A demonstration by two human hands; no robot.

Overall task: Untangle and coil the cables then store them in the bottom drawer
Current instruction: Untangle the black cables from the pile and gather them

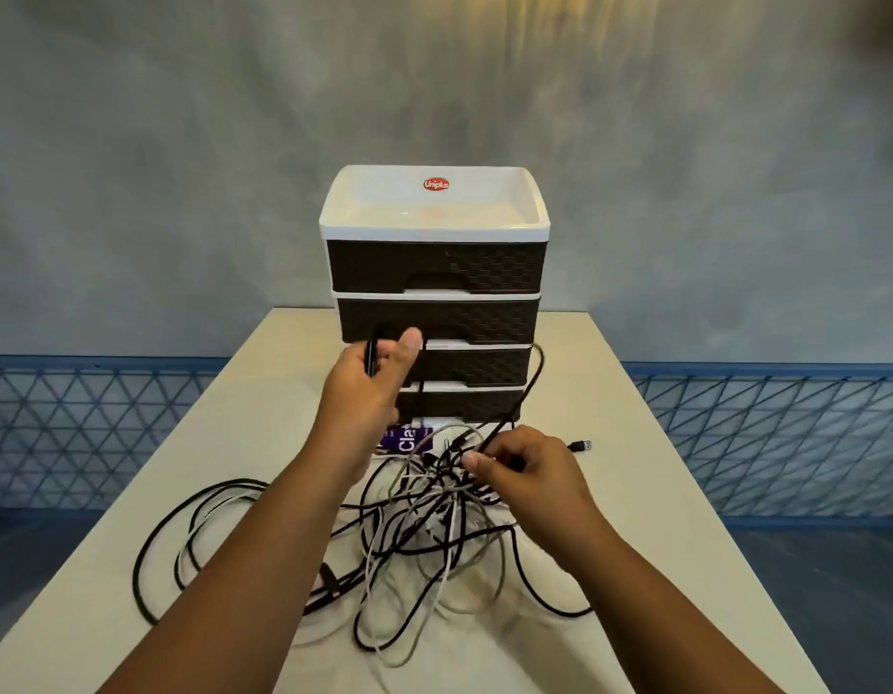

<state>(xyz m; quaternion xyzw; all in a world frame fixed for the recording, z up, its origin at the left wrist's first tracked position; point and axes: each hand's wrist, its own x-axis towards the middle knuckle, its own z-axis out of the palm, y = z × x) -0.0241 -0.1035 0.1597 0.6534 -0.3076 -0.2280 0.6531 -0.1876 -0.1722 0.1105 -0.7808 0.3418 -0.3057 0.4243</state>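
A tangle of black, white and grey cables (424, 538) lies on the white table (634, 493) in front of a drawer unit (436, 293) with dark woven fronts. Its bottom drawer (464, 405) is closed. My left hand (369, 378) is raised before the drawers and grips the end of a black cable (534, 373), which loops up past the unit's right side and down into the pile. At the top of the tangle, my right hand (519, 468) pinches cable strands. A USB plug (582, 446) lies to the right of that hand.
A purple packet (406, 439) lies at the foot of the drawer unit, partly behind my left wrist. Black cable loops spread over the table's left half. Blue lattice railings run behind the table on both sides. The unit's white top tray holds nothing.
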